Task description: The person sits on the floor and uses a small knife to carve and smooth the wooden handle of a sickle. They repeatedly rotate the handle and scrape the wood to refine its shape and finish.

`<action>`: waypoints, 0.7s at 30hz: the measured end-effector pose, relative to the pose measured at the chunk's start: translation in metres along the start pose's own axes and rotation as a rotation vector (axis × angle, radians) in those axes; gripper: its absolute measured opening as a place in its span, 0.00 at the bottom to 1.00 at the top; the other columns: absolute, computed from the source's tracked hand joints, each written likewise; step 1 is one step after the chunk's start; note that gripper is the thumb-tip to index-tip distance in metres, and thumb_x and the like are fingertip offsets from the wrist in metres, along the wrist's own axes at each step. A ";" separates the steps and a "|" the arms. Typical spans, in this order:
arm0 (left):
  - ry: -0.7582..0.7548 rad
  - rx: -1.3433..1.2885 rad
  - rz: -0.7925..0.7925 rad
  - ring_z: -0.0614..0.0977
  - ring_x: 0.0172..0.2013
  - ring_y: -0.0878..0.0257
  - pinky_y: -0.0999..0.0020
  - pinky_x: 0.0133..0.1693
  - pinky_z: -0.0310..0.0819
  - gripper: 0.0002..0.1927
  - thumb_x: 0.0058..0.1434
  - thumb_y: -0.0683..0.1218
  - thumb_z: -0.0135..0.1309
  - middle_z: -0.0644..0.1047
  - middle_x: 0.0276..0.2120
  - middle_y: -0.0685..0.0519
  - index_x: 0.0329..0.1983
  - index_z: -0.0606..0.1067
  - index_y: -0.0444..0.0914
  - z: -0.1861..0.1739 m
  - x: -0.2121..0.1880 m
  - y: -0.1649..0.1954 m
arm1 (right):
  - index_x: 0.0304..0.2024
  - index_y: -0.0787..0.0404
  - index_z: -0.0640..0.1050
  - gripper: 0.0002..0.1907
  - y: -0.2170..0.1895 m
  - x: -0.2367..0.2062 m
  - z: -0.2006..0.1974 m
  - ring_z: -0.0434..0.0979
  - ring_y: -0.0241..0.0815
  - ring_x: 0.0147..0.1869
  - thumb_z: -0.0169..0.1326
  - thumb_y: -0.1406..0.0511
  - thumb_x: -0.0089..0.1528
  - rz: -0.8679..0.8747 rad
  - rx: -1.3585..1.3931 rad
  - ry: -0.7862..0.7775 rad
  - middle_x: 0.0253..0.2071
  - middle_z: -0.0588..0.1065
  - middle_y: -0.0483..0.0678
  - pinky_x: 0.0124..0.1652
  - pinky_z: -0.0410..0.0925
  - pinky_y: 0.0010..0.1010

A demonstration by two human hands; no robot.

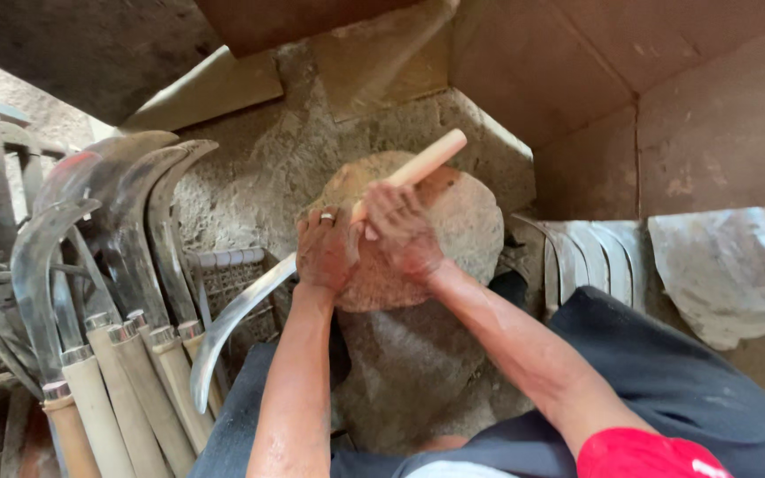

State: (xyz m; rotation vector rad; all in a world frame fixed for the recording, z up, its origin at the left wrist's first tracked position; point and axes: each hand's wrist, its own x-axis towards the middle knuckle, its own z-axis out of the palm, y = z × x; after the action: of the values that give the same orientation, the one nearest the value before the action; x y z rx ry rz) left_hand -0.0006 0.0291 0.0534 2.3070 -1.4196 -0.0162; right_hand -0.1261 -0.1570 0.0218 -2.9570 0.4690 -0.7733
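Curved steel sickle blade with a pale round wooden handle (312, 274) lies across the big rounded grey-brown sharpening stone (418, 230), handle end pointing up and right, tip sweeping down and left past the stone's edge. Stone sits between the person's knees, dark trousers (666, 381) either side, rough stone and mud wall (312, 142) behind it.

Left side: a leaning row of finished sickles with grey curved blades, metal collars and light wooden handles (117, 354), well apart from the stone but near the working blade's tip. Behind them a grey slatted plastic crate (232, 274). Right side: another batch of curved blades (586, 252) stacked against a pale rock (728, 265).

Right hand (405, 232) is wrapped closed around the handle near the blade's root, fingers curled over. Left hand (328, 252), ring on one finger, lies flat with fingers pressed together, pushing the blade down onto the stone. Both hands are wet and smeared reddish.

Doing it well, as judged from here: keep the left palm on the flat of the blade, fingertips back from the edge; hold a low steady angle; let the right hand steer and the left only load. Watch the free tip, it hangs close to the leaning sickles and the left knee. Stone looks damp, so the grip could slip.
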 end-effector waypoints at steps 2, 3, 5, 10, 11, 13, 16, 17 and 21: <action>-0.002 -0.022 -0.006 0.75 0.51 0.43 0.46 0.52 0.66 0.22 0.66 0.53 0.53 0.78 0.48 0.42 0.57 0.74 0.36 0.000 0.000 0.000 | 0.66 0.69 0.67 0.28 -0.009 -0.003 -0.006 0.67 0.51 0.72 0.48 0.63 0.64 -0.153 0.184 -0.020 0.66 0.68 0.57 0.68 0.60 0.51; 0.015 -0.025 -0.008 0.75 0.52 0.43 0.46 0.53 0.66 0.22 0.67 0.54 0.53 0.78 0.49 0.42 0.58 0.74 0.35 0.000 0.000 -0.001 | 0.66 0.68 0.67 0.29 -0.011 -0.002 -0.009 0.67 0.51 0.73 0.49 0.63 0.64 -0.072 0.093 -0.003 0.67 0.68 0.57 0.68 0.60 0.50; -0.064 -0.029 -0.052 0.75 0.52 0.43 0.45 0.53 0.66 0.21 0.68 0.53 0.53 0.78 0.49 0.42 0.57 0.74 0.36 0.001 0.001 -0.001 | 0.68 0.68 0.68 0.31 -0.004 0.004 -0.016 0.68 0.51 0.74 0.52 0.64 0.62 0.102 -0.096 0.009 0.69 0.69 0.56 0.69 0.60 0.48; -0.015 -0.010 -0.045 0.75 0.52 0.43 0.46 0.52 0.65 0.21 0.65 0.53 0.54 0.77 0.48 0.42 0.56 0.75 0.36 0.002 0.002 -0.002 | 0.68 0.69 0.70 0.27 0.001 0.018 -0.016 0.67 0.57 0.72 0.53 0.66 0.67 0.037 -0.774 -0.303 0.66 0.69 0.60 0.68 0.59 0.50; -0.007 0.001 -0.029 0.74 0.52 0.43 0.46 0.52 0.65 0.21 0.65 0.52 0.54 0.77 0.48 0.42 0.56 0.75 0.36 0.001 0.005 -0.003 | 0.68 0.69 0.70 0.24 -0.006 0.019 -0.013 0.65 0.58 0.74 0.50 0.66 0.70 0.046 -0.630 -0.391 0.67 0.69 0.60 0.70 0.58 0.50; -0.024 -0.009 -0.037 0.74 0.51 0.43 0.47 0.52 0.65 0.20 0.66 0.52 0.53 0.77 0.48 0.42 0.56 0.75 0.35 0.001 -0.001 0.001 | 0.68 0.70 0.69 0.19 -0.009 0.011 -0.018 0.62 0.60 0.77 0.46 0.68 0.76 0.051 -0.319 -0.581 0.68 0.68 0.60 0.72 0.57 0.50; -0.075 -0.021 -0.071 0.74 0.51 0.44 0.47 0.52 0.65 0.19 0.67 0.53 0.53 0.77 0.47 0.43 0.54 0.75 0.35 0.000 0.000 0.001 | 0.69 0.71 0.67 0.24 -0.008 0.007 -0.020 0.61 0.60 0.77 0.46 0.67 0.71 0.159 -0.138 -0.416 0.70 0.66 0.62 0.72 0.55 0.50; -0.101 -0.012 -0.091 0.74 0.51 0.44 0.48 0.53 0.66 0.18 0.68 0.53 0.53 0.78 0.47 0.44 0.53 0.75 0.36 0.000 -0.002 0.003 | 0.69 0.72 0.67 0.27 -0.003 0.006 -0.022 0.60 0.59 0.77 0.48 0.66 0.68 0.194 -0.132 -0.293 0.70 0.65 0.62 0.71 0.55 0.51; 0.049 0.004 0.000 0.74 0.50 0.44 0.47 0.51 0.65 0.22 0.65 0.53 0.53 0.78 0.47 0.43 0.55 0.75 0.34 0.000 0.004 0.004 | 0.70 0.71 0.64 0.31 0.009 0.013 -0.009 0.60 0.60 0.76 0.49 0.64 0.65 0.130 -0.047 -0.092 0.70 0.64 0.63 0.71 0.54 0.53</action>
State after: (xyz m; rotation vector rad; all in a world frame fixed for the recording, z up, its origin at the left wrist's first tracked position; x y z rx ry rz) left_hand -0.0016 0.0243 0.0559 2.2943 -1.3967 0.0426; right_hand -0.1227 -0.1693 0.0348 -2.9530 0.6734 -0.6185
